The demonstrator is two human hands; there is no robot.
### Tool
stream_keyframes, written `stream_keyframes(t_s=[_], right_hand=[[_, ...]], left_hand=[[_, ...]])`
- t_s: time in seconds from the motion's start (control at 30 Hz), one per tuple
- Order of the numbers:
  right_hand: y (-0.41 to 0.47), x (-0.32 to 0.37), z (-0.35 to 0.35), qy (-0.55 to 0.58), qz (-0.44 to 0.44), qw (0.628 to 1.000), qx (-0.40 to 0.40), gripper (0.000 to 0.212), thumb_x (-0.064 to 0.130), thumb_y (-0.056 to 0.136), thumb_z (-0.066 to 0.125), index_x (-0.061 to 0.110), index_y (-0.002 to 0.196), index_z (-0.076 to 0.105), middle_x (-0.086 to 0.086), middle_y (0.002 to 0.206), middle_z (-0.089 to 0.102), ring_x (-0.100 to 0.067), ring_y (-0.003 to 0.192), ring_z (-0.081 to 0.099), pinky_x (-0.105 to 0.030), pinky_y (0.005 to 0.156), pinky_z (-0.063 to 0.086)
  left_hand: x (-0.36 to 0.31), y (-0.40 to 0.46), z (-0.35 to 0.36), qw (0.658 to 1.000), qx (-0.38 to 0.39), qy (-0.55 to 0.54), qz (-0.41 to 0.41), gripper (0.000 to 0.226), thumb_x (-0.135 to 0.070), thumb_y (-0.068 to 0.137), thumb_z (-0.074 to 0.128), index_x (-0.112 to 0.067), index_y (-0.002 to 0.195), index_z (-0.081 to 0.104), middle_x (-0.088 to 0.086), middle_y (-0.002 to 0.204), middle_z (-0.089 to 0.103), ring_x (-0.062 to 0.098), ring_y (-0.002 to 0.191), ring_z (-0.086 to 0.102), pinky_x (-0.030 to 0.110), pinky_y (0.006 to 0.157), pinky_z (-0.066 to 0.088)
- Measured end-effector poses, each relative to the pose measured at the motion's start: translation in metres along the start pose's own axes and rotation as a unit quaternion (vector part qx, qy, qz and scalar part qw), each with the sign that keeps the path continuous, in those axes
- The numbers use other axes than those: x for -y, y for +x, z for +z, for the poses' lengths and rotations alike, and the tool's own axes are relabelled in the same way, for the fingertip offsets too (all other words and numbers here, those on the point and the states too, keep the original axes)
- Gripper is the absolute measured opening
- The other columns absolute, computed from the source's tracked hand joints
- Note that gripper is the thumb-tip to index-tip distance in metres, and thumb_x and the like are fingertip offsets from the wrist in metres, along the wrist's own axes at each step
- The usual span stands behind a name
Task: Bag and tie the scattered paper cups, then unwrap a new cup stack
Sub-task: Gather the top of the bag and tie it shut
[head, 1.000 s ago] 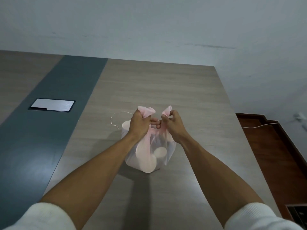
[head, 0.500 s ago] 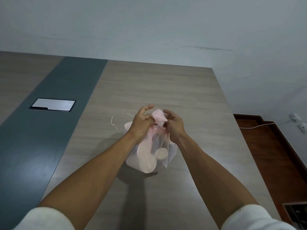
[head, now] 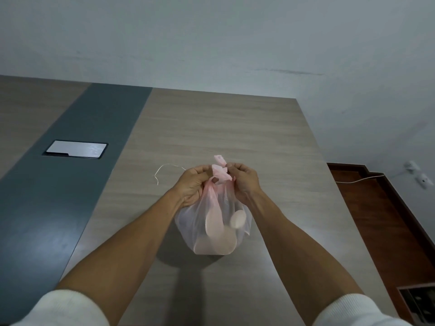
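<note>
Two hands work one knot — left hand and right hand each pinch a handle of the translucent pink plastic bag, which holds paper cups and rests on the wood-grain bench — apparently to cinch it.

Thin translucent plastic bag, matt wood-grain table

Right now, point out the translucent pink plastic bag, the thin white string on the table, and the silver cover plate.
translucent pink plastic bag (head: 213, 234), head view, lower bulging body.
thin white string (head: 164, 166), head view, curved upper stretch.
silver cover plate (head: 76, 149), head view, centre of its face.
</note>
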State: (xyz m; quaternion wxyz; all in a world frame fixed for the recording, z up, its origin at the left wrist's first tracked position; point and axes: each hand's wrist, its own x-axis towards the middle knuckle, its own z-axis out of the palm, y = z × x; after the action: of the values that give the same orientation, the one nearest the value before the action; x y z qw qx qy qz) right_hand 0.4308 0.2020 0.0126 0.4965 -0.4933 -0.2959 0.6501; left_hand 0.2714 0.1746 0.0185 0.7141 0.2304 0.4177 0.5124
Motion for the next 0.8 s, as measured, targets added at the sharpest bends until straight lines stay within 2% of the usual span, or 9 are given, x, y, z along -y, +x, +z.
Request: stream_keyframes(t_s=[0.03, 0.13, 0.17, 0.2, 0.27, 0.4, 0.53, 0.67, 0.8], right_hand=[[-0.001, 0.002, 0.000, 0.026, 0.002, 1.000, 0.004, 0.007, -0.007, 0.091, 0.066, -0.001, 0.092, 0.069, -0.027, 0.082, 0.071, -0.033, 0.066, 0.069, -0.045, 0.068, 0.061], [-0.003, 0.006, -0.002, 0.071, 0.024, 0.997, 0.030, 0.048, -0.010, 0.085, 0.072, 0.018, 0.122, 0.057, -0.025, 0.090, 0.073, -0.033, 0.074, 0.070, -0.046, 0.072, 0.060], [-0.004, 0.006, -0.002, 0.069, 0.027, 0.996, 0.046, 0.056, -0.011, 0.083, 0.072, 0.019, 0.126, 0.053, -0.024, 0.090, 0.074, -0.034, 0.074, 0.070, -0.047, 0.073, 0.060], [-0.007, 0.007, -0.002, 0.056, 0.028, 0.996, 0.063, 0.061, -0.012, 0.081, 0.072, 0.017, 0.129, 0.050, -0.024, 0.088, 0.074, -0.033, 0.073, 0.071, -0.047, 0.072, 0.060], [-0.009, 0.004, -0.001, 0.002, 0.027, 0.996, 0.084, 0.062, -0.011, 0.078, 0.073, 0.008, 0.132, 0.049, -0.022, 0.082, 0.073, -0.031, 0.067, 0.070, -0.042, 0.066, 0.061], [-0.016, 0.004, 0.001, -0.091, 0.025, 0.990, 0.109, 0.047, 0.001, 0.075, 0.082, 0.003, 0.118, 0.062, -0.018, 0.084, 0.073, -0.025, 0.070, 0.067, -0.035, 0.066, 0.058], [-0.015, 0.003, 0.002, -0.051, 0.050, 0.983, 0.169, 0.040, 0.000, 0.077, 0.066, -0.012, 0.115, 0.066, -0.028, 0.104, 0.066, -0.035, 0.094, 0.064, -0.042, 0.085, 0.053], [-0.015, -0.001, 0.006, -0.103, 0.015, 0.981, 0.162, 0.028, 0.015, 0.093, 0.071, -0.008, 0.109, 0.068, -0.030, 0.105, 0.069, -0.036, 0.093, 0.066, -0.051, 0.091, 0.054], [-0.011, 0.000, 0.010, -0.130, -0.027, 0.985, 0.111, 0.010, 0.008, 0.101, 0.056, 0.007, 0.097, 0.065, -0.019, 0.086, 0.070, -0.027, 0.074, 0.066, -0.040, 0.073, 0.055]], left_hand=[[0.000, 0.001, -0.003, 1.000, -0.006, -0.009, -0.012, 0.031, 0.001, 0.092, 0.066, 0.008, 0.122, 0.059, 0.026, 0.108, 0.070, 0.026, 0.080, 0.072, 0.033, 0.073, 0.063], [0.000, 0.001, -0.007, 0.998, 0.030, -0.027, -0.042, 0.045, -0.001, 0.091, 0.069, 0.013, 0.131, 0.054, 0.029, 0.127, 0.065, 0.034, 0.111, 0.064, 0.042, 0.102, 0.052], [-0.001, -0.001, -0.007, 0.997, 0.051, -0.029, -0.046, 0.041, -0.002, 0.090, 0.070, 0.011, 0.127, 0.060, 0.027, 0.126, 0.066, 0.033, 0.112, 0.064, 0.041, 0.106, 0.050], [-0.002, -0.003, -0.006, 0.996, 0.064, -0.030, -0.047, 0.034, -0.003, 0.089, 0.072, 0.007, 0.121, 0.067, 0.025, 0.121, 0.069, 0.029, 0.104, 0.067, 0.039, 0.102, 0.052], [-0.003, -0.004, -0.005, 0.997, 0.050, -0.027, -0.044, 0.018, -0.001, 0.088, 0.071, 0.000, 0.105, 0.075, 0.020, 0.105, 0.073, 0.022, 0.081, 0.070, 0.032, 0.082, 0.061], [-0.006, -0.005, 0.000, 0.997, -0.073, -0.027, 0.001, 0.004, 0.006, 0.090, 0.066, 0.003, 0.090, 0.069, 0.017, 0.071, 0.072, 0.019, 0.055, 0.069, 0.028, 0.052, 0.057], [-0.003, -0.007, -0.001, 0.987, -0.157, -0.006, 0.029, 0.016, 0.001, 0.083, 0.077, 0.005, 0.086, 0.062, 0.020, 0.066, 0.069, 0.024, 0.056, 0.069, 0.034, 0.056, 0.058], [0.001, -0.012, 0.003, 0.981, -0.171, 0.061, 0.066, 0.023, -0.003, 0.077, 0.085, 0.006, 0.082, 0.065, 0.025, 0.075, 0.071, 0.031, 0.065, 0.070, 0.051, 0.064, 0.062], [-0.002, -0.019, 0.013, 0.972, -0.155, 0.131, 0.123, 0.029, -0.011, 0.079, 0.086, 0.008, 0.072, 0.064, 0.023, 0.073, 0.073, 0.031, 0.064, 0.074, 0.033, 0.056, 0.058]])
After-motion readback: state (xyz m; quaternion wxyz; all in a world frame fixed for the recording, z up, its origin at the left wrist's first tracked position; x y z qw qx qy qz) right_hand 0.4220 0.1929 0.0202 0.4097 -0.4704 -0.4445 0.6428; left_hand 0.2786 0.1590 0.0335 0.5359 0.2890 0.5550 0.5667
